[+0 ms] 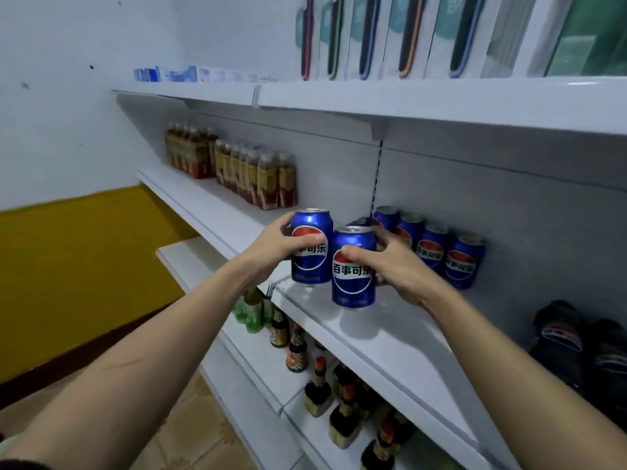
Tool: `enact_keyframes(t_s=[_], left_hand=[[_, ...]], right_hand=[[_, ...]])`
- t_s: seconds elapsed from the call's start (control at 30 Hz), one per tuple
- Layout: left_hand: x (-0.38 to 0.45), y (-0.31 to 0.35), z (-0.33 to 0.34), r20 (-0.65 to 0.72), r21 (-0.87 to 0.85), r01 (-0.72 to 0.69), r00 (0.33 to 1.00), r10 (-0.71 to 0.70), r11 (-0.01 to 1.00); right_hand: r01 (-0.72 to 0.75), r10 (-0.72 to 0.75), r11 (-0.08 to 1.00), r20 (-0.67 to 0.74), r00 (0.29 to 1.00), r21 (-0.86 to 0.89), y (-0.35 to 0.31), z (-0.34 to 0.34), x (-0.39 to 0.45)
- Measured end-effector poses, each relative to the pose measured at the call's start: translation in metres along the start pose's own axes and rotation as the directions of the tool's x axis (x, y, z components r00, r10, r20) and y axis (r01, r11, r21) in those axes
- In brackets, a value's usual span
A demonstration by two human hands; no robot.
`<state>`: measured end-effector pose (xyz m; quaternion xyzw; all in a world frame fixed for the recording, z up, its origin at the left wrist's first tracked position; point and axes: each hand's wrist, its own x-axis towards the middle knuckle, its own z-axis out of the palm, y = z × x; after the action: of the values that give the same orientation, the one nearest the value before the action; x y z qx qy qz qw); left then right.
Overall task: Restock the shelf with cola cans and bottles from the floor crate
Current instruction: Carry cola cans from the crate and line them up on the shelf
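Two bare forearms enter from the lower corners and converge at mid-frame. The left hand (274, 245) grasps a blue cola can (311, 247) upright, thumb across the logo and fingers wrapped round the can's left side; the can is held above the front edge of the white shelf (390, 334), its base clear of the board. The right hand (390, 262) grasps a second cola can (353, 266), thumb on the front and fingers curled behind its right side. This can sits slightly lower and nearer than the first, just beside it at centre frame; whether its base touches the shelf cannot be told. Immediately behind the right hand, a row of shelved cola cans (434, 247) stands against the back panel, running toward the right. Dark footwear (559, 334) lies at the right edge of the same shelf. Below, sauce bottles (298, 351) occupy lower boards. Farther back, upper left of centre, shrink-wrapped tea bottles (258, 178) stand on the neighbouring shelf section.
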<state>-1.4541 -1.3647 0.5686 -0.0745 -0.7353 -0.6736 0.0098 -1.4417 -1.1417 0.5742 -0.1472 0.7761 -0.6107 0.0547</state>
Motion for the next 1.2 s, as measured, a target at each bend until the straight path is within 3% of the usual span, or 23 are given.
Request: enact_keyframes(t_s=[0.07, 0.23, 0.43, 0.6, 0.97, 1.2], left_hand=[[0.029, 0.005, 0.001, 0.07, 0.017, -0.009, 0.997, 0.008, 1.0], [0.085, 0.016, 0.009, 0.217, 0.25, -0.088, 0.976, 0.032, 0.964], [0.143, 0.0, 0.024, 0.372, 0.399, -0.207, 0.927, 0.048, 0.893], [0.179, -0.008, 0.041, 0.475, 0.554, -0.356, 0.877, 0.065, 0.753], [0.231, -0.05, 0.061, 0.492, 0.618, -0.442, 0.862, 0.118, 0.65], [0.251, -0.053, 0.068, 0.505, 0.586, -0.43, 0.857, 0.106, 0.687]], right_hand=[[0.015, -0.018, 0.997, -0.036, 0.999, -0.08, 0.001, -0.016, 0.012], [0.052, -0.07, 0.956, -0.05, 0.996, -0.29, 0.002, -0.044, 0.038], [-0.092, 0.003, 0.949, -0.283, 0.959, -0.303, 0.026, -0.064, 0.061], [-0.159, -0.022, 0.897, -0.401, 0.916, -0.412, 0.038, -0.071, 0.075], [-0.379, 0.01, 0.793, -0.612, 0.791, -0.477, 0.082, -0.06, 0.098], [-0.47, 0.018, 0.681, -0.629, 0.778, -0.562, 0.08, -0.057, 0.119]])
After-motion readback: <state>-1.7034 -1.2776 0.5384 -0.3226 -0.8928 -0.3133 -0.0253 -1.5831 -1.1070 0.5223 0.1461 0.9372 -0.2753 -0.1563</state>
